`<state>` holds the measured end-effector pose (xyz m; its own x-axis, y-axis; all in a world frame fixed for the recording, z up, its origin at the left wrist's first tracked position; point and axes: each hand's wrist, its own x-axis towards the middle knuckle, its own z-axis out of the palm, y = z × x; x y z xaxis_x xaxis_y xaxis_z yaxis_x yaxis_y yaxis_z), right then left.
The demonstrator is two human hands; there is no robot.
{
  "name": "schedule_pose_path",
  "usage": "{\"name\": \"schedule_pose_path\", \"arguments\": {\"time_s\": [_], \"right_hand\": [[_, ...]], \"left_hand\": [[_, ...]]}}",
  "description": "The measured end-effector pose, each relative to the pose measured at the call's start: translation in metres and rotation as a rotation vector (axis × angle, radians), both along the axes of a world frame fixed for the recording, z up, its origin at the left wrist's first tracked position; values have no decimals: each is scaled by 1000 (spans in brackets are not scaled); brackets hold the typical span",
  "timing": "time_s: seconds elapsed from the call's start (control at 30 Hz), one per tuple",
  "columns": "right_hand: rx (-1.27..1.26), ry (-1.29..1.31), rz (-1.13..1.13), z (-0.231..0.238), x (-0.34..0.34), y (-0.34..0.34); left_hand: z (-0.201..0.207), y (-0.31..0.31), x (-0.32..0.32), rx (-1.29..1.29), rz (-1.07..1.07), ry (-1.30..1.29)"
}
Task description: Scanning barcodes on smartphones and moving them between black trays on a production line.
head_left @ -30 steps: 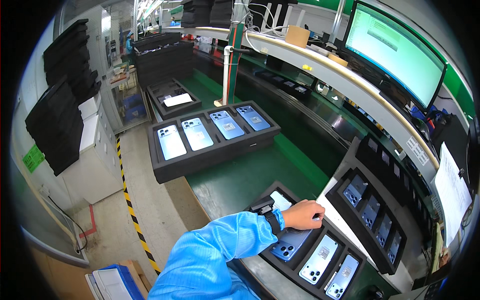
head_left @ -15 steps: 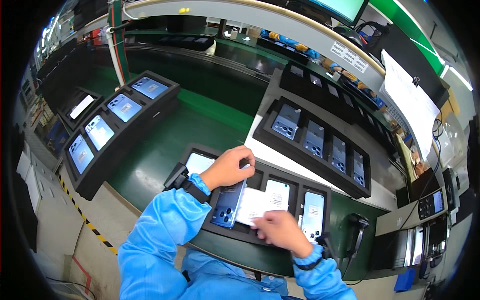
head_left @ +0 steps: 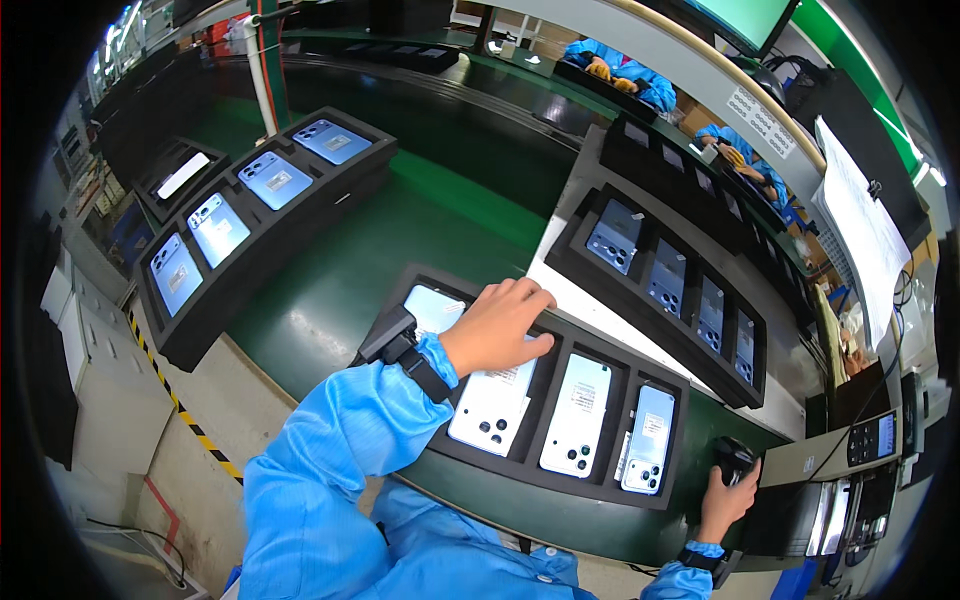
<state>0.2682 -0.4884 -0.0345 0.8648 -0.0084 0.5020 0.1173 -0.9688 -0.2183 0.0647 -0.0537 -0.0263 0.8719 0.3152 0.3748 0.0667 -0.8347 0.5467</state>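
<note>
My left hand (head_left: pixel 505 325), fingers apart, rests over the upper end of a pale, shiny phone (head_left: pixel 490 415). That phone lies camera side up in a slot of the near black foam tray (head_left: pixel 590 487), partly covered by the hand. A white edge shows beside it. Another phone (head_left: pixel 433 309) is partly hidden behind my left wrist. Two more labelled phones, a white-looking one (head_left: pixel 577 415) and a light blue one (head_left: pixel 648 440), fill the slots to the right. At the right, my right hand (head_left: pixel 728 503) is closed round a black handheld barcode scanner (head_left: pixel 735 457).
A foam tray of blue phones (head_left: pixel 275 180) stands at the left, another tray (head_left: pixel 660 277) at the right on a white-edged surface. Beyond it lies a further dark tray (head_left: pixel 700 180). A device with a small screen (head_left: pixel 872 440) stands far right. Gloved co-workers (head_left: pixel 620 75) work behind.
The tilted blue phone now lies flat in its slot. My right hand has left the white printed piece and moved right onto the scanner. The view has shifted slightly.
</note>
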Motion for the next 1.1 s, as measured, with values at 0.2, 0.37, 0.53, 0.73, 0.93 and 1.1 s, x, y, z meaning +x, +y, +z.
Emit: {"name": "schedule_pose_path", "arguments": {"time_s": [0.2, 0.37, 0.53, 0.73, 0.93, 1.1], "right_hand": [[603, 517, 311, -2, 53, -53], [1527, 1366, 586, 80, -42, 85], [1181, 1891, 794, 72, -137, 224], [961, 1971, 837, 59, -205, 284], [1054, 1843, 985, 49, -170, 234], [828, 1451, 890, 80, -118, 153]], "left_hand": [[37, 17, -78, -118, 321, -70], [-3, 7, -144, -494, 472, -162], [-11, -4, -146, -812, 365, -393], [-14, -17, -144, -892, 347, -473], [-32, -22, -121, -503, 324, -400], [-28, -30, -114, -377, 268, -295]]}}
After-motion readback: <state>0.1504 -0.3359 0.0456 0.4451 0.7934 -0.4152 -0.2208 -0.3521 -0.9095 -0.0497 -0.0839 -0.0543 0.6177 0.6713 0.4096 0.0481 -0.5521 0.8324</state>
